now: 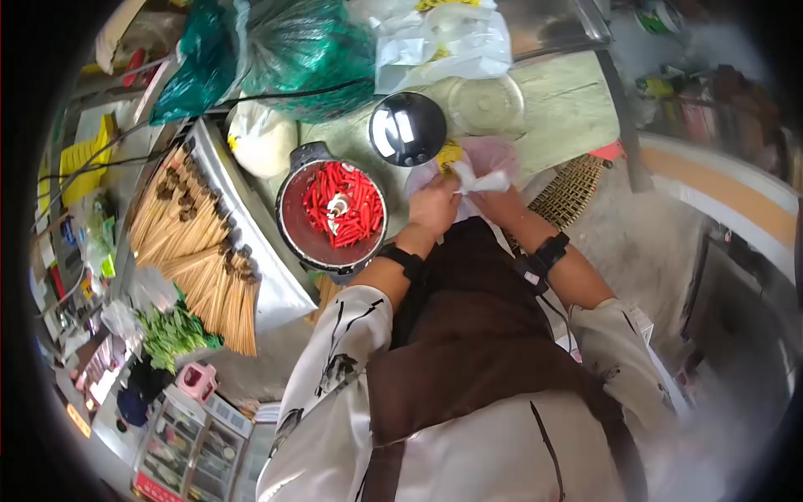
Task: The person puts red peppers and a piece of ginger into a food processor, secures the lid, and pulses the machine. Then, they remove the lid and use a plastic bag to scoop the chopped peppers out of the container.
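My left hand is closed on the gathered top of a thin white plastic bag at the table's near edge. On the bag's other side, my right hand also grips it, its fingertips partly hidden. Beneath and behind lies a pinkish translucent plastic bag, with something yellow just beyond my left hand. A shiny black round lid rests behind the hands. To the left stands a dark-handled pot containing red chili peppers and a few white pieces.
Large green plastic bags and a white bag with yellow contents occupy the far side. A clear round plastic lid or dish lies on the table. Many wooden skewers fill a metal tray at left. A woven seat stands at right.
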A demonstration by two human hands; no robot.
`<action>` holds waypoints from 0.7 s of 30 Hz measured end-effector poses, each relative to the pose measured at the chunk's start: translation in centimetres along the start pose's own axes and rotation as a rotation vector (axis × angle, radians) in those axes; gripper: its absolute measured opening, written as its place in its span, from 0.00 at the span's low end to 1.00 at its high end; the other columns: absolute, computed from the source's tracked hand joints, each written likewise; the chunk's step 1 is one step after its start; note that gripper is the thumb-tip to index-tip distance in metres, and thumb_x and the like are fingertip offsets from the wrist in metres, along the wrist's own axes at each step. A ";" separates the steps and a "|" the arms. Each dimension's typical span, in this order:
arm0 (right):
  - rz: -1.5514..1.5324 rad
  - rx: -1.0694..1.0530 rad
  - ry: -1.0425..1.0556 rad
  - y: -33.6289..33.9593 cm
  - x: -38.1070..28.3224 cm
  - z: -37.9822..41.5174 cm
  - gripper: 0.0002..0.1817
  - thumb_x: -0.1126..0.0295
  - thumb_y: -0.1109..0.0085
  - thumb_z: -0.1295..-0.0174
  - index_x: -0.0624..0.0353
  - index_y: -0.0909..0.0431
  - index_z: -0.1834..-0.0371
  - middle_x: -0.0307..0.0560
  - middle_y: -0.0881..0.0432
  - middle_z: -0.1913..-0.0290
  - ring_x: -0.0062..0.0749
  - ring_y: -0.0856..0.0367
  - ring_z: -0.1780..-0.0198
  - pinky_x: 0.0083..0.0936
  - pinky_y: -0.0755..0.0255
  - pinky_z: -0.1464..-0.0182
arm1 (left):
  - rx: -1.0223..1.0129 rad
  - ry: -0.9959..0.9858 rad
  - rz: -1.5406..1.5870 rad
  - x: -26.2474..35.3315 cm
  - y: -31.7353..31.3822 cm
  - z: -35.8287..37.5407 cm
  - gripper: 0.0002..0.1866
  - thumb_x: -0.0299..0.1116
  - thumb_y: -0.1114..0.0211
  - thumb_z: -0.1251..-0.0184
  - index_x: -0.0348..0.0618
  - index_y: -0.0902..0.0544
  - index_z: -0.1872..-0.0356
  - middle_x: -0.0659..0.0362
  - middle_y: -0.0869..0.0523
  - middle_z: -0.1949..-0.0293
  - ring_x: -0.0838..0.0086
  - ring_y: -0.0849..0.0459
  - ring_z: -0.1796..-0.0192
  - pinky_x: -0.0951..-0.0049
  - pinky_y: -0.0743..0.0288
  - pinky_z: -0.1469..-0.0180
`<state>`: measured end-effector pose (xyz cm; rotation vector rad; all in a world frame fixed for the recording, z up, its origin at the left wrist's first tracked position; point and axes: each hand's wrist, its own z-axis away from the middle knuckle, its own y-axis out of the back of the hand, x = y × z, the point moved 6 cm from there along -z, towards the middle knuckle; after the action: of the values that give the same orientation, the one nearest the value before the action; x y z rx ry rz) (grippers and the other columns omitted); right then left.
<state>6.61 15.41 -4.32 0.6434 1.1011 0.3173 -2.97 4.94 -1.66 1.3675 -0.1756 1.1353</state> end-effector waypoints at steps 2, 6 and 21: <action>0.163 -0.063 0.036 -1.5 1.4 -1.2 0.12 0.72 0.40 0.47 0.54 0.20 0.57 0.52 0.20 0.58 0.46 0.21 0.53 0.35 0.26 0.54 | 0.003 0.035 -0.035 -0.6 1.2 1.0 0.08 0.36 0.37 0.44 0.47 0.19 0.64 0.53 0.19 0.59 0.55 0.19 0.58 0.58 0.25 0.57; -0.148 0.268 -0.336 6.4 7.1 0.9 0.09 0.74 0.42 0.45 0.58 0.22 0.60 0.51 0.20 0.63 0.48 0.20 0.60 0.35 0.25 0.58 | 0.041 0.197 0.034 -3.1 -0.8 0.8 0.08 0.32 0.38 0.45 0.48 0.20 0.63 0.54 0.20 0.62 0.55 0.19 0.58 0.59 0.24 0.57; -0.041 0.252 -0.085 6.2 1.6 0.2 0.12 0.75 0.33 0.51 0.59 0.29 0.70 0.47 0.27 0.67 0.40 0.27 0.67 0.29 0.31 0.63 | -0.047 0.172 -0.019 -1.3 -1.4 1.1 0.23 0.38 0.34 0.49 0.40 0.25 0.51 0.49 0.25 0.52 0.53 0.20 0.54 0.58 0.25 0.51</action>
<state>7.92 21.01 -1.54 0.8490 1.0798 0.1153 -2.03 3.60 -3.17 1.2213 -0.0645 1.2193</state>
